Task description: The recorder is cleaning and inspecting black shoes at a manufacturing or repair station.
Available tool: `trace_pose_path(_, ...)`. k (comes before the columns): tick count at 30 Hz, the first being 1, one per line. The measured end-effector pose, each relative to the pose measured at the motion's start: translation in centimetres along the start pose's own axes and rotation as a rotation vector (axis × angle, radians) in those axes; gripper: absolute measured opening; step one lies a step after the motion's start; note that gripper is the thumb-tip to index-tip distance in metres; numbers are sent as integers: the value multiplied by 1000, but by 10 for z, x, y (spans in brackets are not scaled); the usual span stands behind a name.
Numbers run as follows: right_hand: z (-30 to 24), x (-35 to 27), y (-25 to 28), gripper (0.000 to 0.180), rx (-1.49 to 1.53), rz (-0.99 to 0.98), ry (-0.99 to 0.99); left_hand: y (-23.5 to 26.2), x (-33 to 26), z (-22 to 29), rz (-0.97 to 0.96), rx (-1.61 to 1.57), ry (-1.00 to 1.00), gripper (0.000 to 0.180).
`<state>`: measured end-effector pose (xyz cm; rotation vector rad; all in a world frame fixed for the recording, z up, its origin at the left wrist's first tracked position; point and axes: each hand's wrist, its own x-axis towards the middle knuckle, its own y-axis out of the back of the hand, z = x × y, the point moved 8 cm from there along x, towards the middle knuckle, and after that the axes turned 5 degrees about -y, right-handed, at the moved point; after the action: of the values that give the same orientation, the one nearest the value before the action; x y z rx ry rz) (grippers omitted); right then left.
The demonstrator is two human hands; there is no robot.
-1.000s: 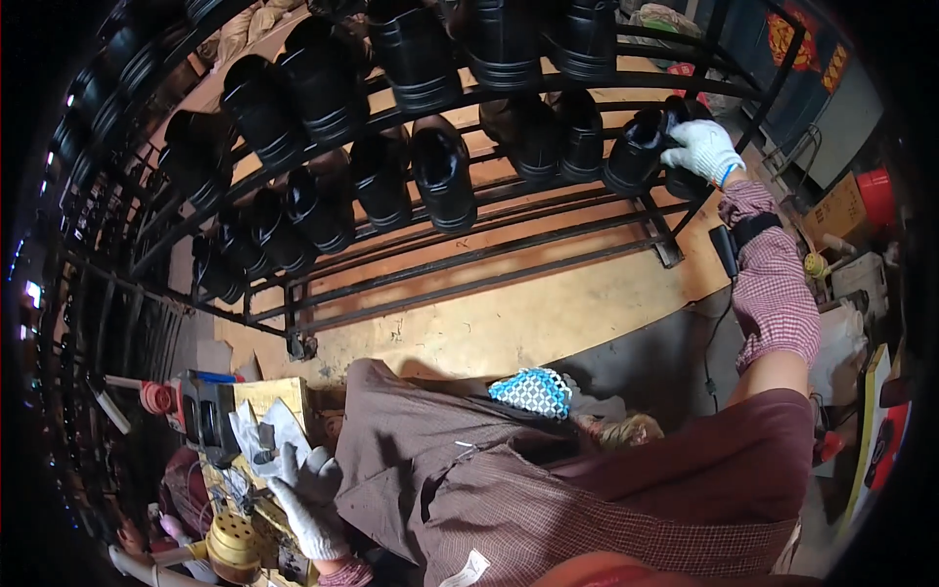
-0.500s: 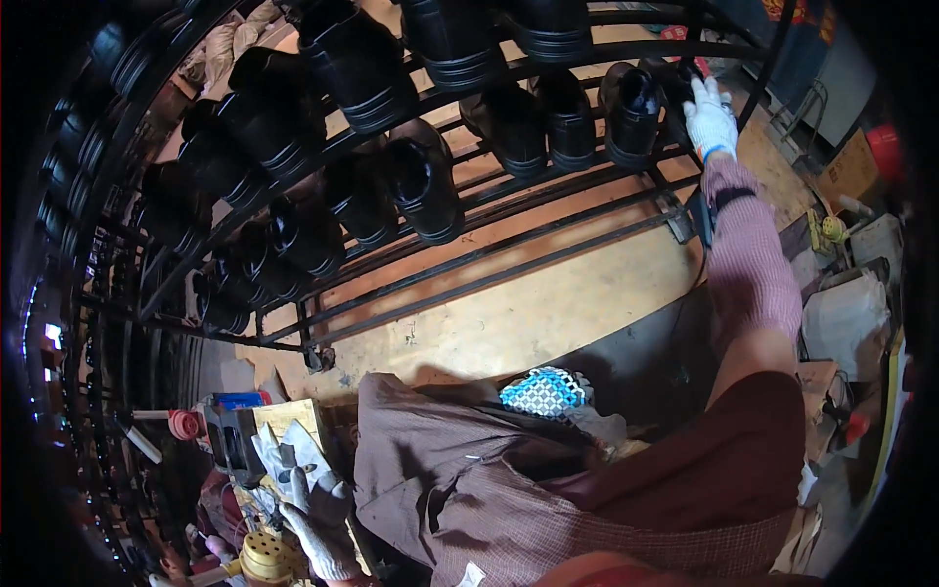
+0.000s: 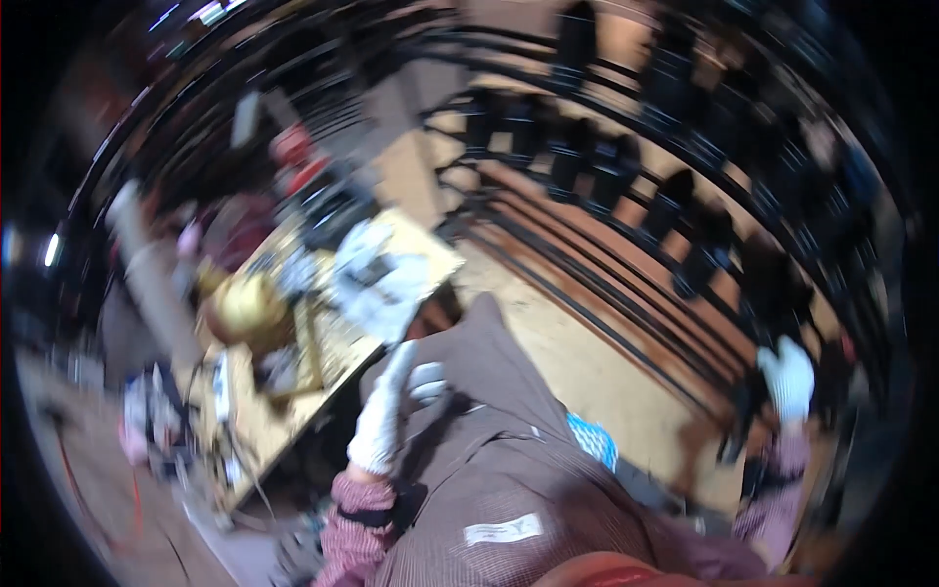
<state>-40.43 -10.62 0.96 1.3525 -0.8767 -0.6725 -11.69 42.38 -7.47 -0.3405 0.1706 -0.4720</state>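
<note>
Over my lap, my left hand (image 3: 391, 406) wears a white glove, its fingers apart and nothing seen in them. A brown apron (image 3: 499, 440) covers my lap behind it. At the right, my right hand (image 3: 786, 382), gloved as well, is at the lower right end of the black metal rack (image 3: 587, 298). Dark shapes beside its fingers are blurred, and its grip cannot be made out. Black shoes (image 3: 702, 262) stand in rows on the rack's tiers, several of them smeared by motion.
Left of me is a wooden workbench (image 3: 279, 430) with a pale cloth (image 3: 381, 284) and a yellow round container (image 3: 245, 305). Something red (image 3: 293, 147) stands behind it. A blue-and-white checked item (image 3: 594, 440) lies beside my lap. Tan board (image 3: 562, 367) covers the floor below the rack.
My view has swung left, so the workbench fills more of it and the rack sits to the right. My left hand has come up over my lap; my right hand stays near the rack's end.
</note>
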Motion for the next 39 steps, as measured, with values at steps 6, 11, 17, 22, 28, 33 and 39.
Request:
trace_pose_path(6, -191, -61, 45, 21, 692, -510, 518, 0, -22, -25, -49, -183, -74, 81)
trace_pose_path(11, -358, -171, 105, 37, 712, -393, 1595, 19, -38, -21, 61, -45, -256, 126)
trace_pose_path(17, -457, -262, 83, 49, 755, -392, 2005, 82, -67, 23, 550, -684, -403, 102)
trace_pose_path(22, -487, -274, 63, 66, 697, -257, 1883, 168, -97, 33, 809, -538, -519, 88)
trace_pose_path(28, -463, -215, 21, 59, 723, -285, 1496, 254, -104, 47, 1122, -473, -575, 78)
trace_pose_path(33, -440, -187, -11, 57, 709, -374, 1314, 288, -112, 62, 1193, -214, -609, 79)
trace_pose_path(39, -455, -188, -20, 56, 662, -394, 1297, 274, -103, 80, 1130, -245, -528, 79)
